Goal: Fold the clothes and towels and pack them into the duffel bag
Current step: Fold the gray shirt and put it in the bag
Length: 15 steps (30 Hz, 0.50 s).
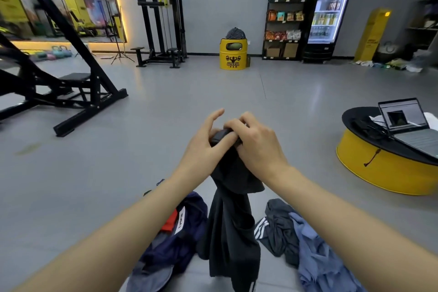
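Note:
A black garment (231,225) hangs down in front of me, held up by its top edge. My left hand (205,147) pinches that edge from the left, with its index finger raised. My right hand (257,143) grips the same edge from the right, fingers curled over the cloth. On the floor below lie a navy garment with a white label (176,239) at the left, a dark piece with white stripes (276,227) and a blue-grey shirt (320,258) at the right. The duffel bag is not in view.
A black gym machine frame (71,92) stands at the left. A low round yellow table (384,173) with an open laptop (407,121) is at the right. A yellow bin (232,54), snack shelves (284,16) and a drinks fridge (331,5) line the far wall.

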Tool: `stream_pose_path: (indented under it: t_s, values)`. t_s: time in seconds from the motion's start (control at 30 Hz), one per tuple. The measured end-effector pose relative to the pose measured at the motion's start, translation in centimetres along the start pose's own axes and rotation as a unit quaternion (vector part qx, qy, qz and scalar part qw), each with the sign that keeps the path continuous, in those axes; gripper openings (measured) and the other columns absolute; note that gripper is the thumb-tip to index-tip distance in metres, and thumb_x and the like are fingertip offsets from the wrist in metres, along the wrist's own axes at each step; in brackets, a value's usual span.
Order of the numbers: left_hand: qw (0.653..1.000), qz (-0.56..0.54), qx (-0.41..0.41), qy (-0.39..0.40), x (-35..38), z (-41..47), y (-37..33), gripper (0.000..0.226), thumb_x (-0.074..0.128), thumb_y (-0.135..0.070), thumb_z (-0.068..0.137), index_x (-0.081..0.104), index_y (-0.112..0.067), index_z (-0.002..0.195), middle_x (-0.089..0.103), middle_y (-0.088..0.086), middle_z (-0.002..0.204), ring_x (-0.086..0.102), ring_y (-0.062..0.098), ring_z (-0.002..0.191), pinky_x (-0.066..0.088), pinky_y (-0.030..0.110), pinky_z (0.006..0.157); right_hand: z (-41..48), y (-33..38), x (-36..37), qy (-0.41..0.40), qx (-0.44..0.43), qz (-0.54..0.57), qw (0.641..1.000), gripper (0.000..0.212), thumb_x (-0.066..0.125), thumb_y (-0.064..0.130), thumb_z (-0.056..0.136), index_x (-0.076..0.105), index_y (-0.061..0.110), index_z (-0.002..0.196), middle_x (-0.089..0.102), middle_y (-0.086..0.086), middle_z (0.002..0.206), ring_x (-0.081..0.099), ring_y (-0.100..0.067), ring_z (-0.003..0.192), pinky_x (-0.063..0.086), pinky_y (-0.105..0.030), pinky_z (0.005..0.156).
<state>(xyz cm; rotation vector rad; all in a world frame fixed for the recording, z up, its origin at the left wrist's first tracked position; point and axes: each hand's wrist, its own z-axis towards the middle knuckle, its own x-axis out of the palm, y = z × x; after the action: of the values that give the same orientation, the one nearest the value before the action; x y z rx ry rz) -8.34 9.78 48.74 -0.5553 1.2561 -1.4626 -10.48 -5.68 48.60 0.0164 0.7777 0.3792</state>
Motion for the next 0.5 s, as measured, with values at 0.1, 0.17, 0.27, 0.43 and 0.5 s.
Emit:
stream_pose_path:
  t_s: [0.1,0.17,0.27,0.43,0.5]
  values:
    - [1.000,-0.013,-0.028,0.002,-0.3,-1.6,2.7,0.062,0.075,-0.045,0.080,0.046,-0.055,0.134,0.072,-0.008,0.106,0.069,0.010,0.098,0.055,0.035,0.090,0.0,0.0,-0.9,0.004,0.048,0.010,0.999,0.022,0.061,0.005,0.084,0.063,0.014,0.104,0.057,-0.005,0.098,0.058,-0.034,0.072,0.047,-0.039,0.058]
    - [0.999,0.033,-0.025,-0.033,-0.3,-2.5,4.6,0.039,0.069,-0.040,0.082,0.059,-0.054,0.117,0.073,-0.005,0.093,0.068,0.017,0.087,0.054,0.048,0.087,-0.2,-0.4,-1.7,-0.007,0.058,0.005,0.998,0.018,0.063,0.007,0.087,0.062,0.015,0.102,0.058,-0.003,0.098,0.057,-0.032,0.073,0.045,-0.038,0.059]
    - [0.991,0.072,-0.012,-0.112,-0.6,-2.5,5.2,0.011,0.064,-0.032,0.090,0.069,-0.041,0.093,0.070,-0.008,0.077,0.064,0.015,0.074,0.054,0.048,0.076,-0.8,-1.4,-2.2,0.027,0.068,-0.018,0.997,0.011,0.063,0.015,0.091,0.059,0.018,0.101,0.054,0.002,0.098,0.053,-0.027,0.075,0.042,-0.036,0.059]
    - [0.990,0.100,0.016,-0.102,0.4,-0.2,2.6,0.022,0.061,-0.018,0.091,0.065,-0.039,0.093,0.069,-0.013,0.081,0.065,0.013,0.074,0.053,0.039,0.070,-1.4,-2.5,-2.1,0.130,0.091,0.020,0.987,0.024,0.059,0.021,0.092,0.058,0.027,0.116,0.060,0.011,0.120,0.057,-0.020,0.109,0.047,-0.037,0.086]
    - [0.989,0.115,0.034,-0.086,1.3,0.5,1.8,0.023,0.063,-0.020,0.092,0.059,-0.041,0.099,0.069,-0.017,0.085,0.065,0.005,0.072,0.047,0.027,0.066,-1.6,-1.8,-2.2,0.160,0.078,0.059,0.982,0.041,0.062,0.030,0.093,0.052,0.031,0.133,0.062,0.013,0.129,0.057,-0.015,0.118,0.046,-0.034,0.095]
